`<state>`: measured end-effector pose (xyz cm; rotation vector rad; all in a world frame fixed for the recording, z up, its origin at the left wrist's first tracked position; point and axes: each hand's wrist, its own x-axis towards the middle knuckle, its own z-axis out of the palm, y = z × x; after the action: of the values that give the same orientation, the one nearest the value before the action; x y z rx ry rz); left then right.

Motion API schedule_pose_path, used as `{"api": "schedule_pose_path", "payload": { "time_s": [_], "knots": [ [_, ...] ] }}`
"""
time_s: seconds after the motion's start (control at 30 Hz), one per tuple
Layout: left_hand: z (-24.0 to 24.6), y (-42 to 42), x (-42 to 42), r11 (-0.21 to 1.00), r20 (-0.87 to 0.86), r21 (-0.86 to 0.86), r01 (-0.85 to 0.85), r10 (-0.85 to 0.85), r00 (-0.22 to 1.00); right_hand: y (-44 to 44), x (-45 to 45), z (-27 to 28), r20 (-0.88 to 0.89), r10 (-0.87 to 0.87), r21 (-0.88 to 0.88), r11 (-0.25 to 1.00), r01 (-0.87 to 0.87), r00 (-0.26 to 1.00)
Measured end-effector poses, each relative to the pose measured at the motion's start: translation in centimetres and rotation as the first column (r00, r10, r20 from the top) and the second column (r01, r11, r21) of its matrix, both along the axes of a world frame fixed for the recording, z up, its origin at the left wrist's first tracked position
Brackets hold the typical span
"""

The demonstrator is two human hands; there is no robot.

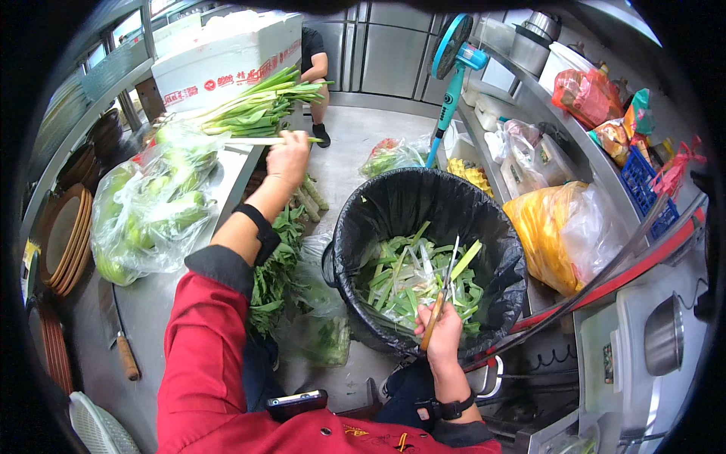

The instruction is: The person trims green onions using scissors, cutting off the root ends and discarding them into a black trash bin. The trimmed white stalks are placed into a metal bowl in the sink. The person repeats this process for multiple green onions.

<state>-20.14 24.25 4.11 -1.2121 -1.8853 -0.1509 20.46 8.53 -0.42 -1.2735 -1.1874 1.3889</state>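
Observation:
My left hand (288,158) is closed around a pale leek or scallion stalk (249,141), beside a pile of green scallions or leeks (255,108) on the steel counter. Over a large bin lined with a black bag (422,190), my right hand (442,329) grips a knife by its wooden handle (432,323); its thin blade (452,264) points away from me. Green and white vegetable trimmings (405,278) lie in the bin. A clear plastic bag of green vegetables (153,210) rests on the counter near my left forearm.
A cleaver (122,340) and stacked brown plates (68,238) are at left. A white foam box (227,62) stands behind the pile. Leafy greens (278,272) are beside the counter. A turquoise fan (454,57) and loaded shelves are beyond and right. Another person's leg (320,108) shows at the back.

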Motion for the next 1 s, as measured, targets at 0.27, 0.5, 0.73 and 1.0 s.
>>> {"api": "schedule_pose_path", "payload": {
  "time_s": [0.27,0.5,0.73,1.0],
  "knots": [
    [10.9,-13.0,13.9,0.616,-0.084,0.479,0.625,-0.677,0.732,0.6,0.6,-1.2,0.009,0.011,0.015,1.0,-0.011,1.0],
    [11.2,-23.4,14.5,0.061,0.055,0.998,-0.031,-0.982,-0.181,-0.4,1.8,-0.2,-0.264,0.19,0.055,0.982,-0.182,0.945],
    [6.6,-28.6,12.9,0.231,0.134,0.937,-0.261,-0.93,-0.344,-5.3,5.5,0.5,-0.468,0.354,0.066,0.928,-0.367,0.81],
    [6.6,-30.9,10.7,0.342,0.202,0.902,-0.264,-0.874,-0.443,-7.7,8.3,-0.1,-0.392,0.425,0.077,0.899,-0.431,0.816]
  ]
}}
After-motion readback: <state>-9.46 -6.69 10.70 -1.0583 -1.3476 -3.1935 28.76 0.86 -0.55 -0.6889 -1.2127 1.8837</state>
